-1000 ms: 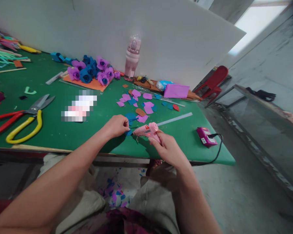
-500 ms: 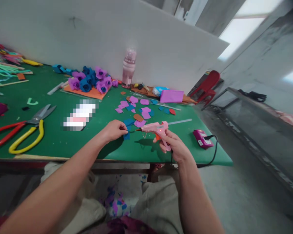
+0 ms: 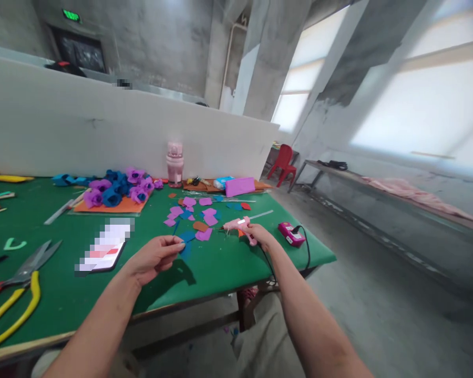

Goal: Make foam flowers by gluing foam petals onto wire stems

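Observation:
With fingertips pinched together, my left hand (image 3: 161,257) holds a small blue paper piece (image 3: 187,239) just over the table; the piece's exact outline blends with other blue scraps. My right hand (image 3: 262,237) is wrapped around the handle of a pink glue gun (image 3: 236,224), which has an orange trigger. A clear glue stick (image 3: 262,214) sticks out of its back end. The gun's nozzle points left toward the blue piece, with a gap between them. Purple paper petals (image 3: 209,216) lie scattered beyond both hands, along with a brown scrap (image 3: 199,226).
Purple and blue paper flowers (image 3: 118,189) rest on orange sheets at the back. Nearby are a pink bottle (image 3: 175,167), a phone (image 3: 110,245) with a blurred screen, and red-and-yellow-handled shears (image 3: 31,268). A magenta box (image 3: 291,234) with a black cord sits at the table's right end.
My view has tilted upward. My left hand has drawn away from the glue gun's nozzle with the blue piece, widening the gap. My right hand still grips the gun.

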The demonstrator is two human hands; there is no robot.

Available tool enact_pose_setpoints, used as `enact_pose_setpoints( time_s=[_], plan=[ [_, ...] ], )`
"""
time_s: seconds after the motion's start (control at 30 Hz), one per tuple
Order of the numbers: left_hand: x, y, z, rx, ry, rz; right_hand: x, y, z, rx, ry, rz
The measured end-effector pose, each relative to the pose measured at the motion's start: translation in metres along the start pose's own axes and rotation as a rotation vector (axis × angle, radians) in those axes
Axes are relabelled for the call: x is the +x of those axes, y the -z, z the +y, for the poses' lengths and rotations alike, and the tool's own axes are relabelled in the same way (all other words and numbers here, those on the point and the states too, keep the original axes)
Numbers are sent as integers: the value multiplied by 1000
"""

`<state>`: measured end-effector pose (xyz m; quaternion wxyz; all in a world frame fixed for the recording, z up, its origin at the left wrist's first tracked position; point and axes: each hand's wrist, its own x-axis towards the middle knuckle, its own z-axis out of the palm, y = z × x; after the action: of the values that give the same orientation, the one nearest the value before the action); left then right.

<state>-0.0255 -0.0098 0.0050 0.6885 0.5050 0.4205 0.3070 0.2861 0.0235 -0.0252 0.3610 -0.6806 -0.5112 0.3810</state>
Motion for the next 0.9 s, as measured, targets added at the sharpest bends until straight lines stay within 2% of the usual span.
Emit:
enact_pose_setpoints(
  time_s=[0.17, 0.23, 0.27, 0.3, 0.37, 0.4, 0.43, 0.5, 0.57, 0.8, 0.9],
  plan=[
    [-2, -2, -1, 73, -45, 61, -8, 5, -9, -190, -10, 188],
    [-2, -3, -1, 195, -84, 147, -19, -6, -20, -217, 61, 255],
    [-2, -4, -1, 273, -101, 189, -26, -16, -28, -225, 176, 274],
    [-2, -5, -1, 350, -120, 224, -34, -29, -36, -198, 301, 197],
    [-1, -7, -1, 473, -163, 272, -49, -60, -51, -80, 459, -126],
    [-1, -8, -1, 515, -184, 282, -55, -75, -56, -28, 468, -282],
    [-1, -8, -1, 548, -202, 287, -60, -89, -61, -6, 437, -378],
    [-2, -9, -2, 594, -216, 287, -66, -110, -64, -10, 371, -391],
    [-2, -9, -2, 619, -202, 287, -68, -121, -63, -16, 319, -374],
    [-3, -10, -7, 612, -168, 253, -66, -121, -51, 154, 207, -470],
    [-5, -10, -6, 582, -185, 306, -63, -119, -49, 280, 181, -405]
  ],
)
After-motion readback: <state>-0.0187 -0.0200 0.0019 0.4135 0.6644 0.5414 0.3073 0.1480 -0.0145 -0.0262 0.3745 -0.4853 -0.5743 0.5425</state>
